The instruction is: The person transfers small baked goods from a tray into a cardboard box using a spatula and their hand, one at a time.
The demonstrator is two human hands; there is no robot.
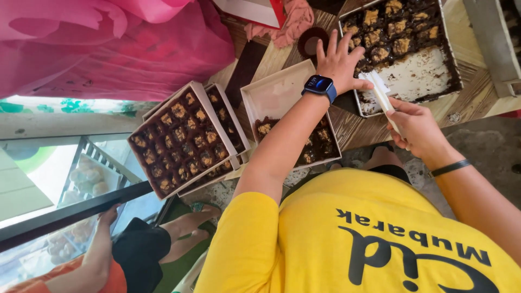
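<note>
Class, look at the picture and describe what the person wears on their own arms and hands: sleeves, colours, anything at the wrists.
The left arm comes out of a short yellow sleeve. The left wrist carries a smartwatch with a blue strap and a dark rectangular face. The right wrist wears a thin black band. The left hand and right hand are ungloved.
</note>
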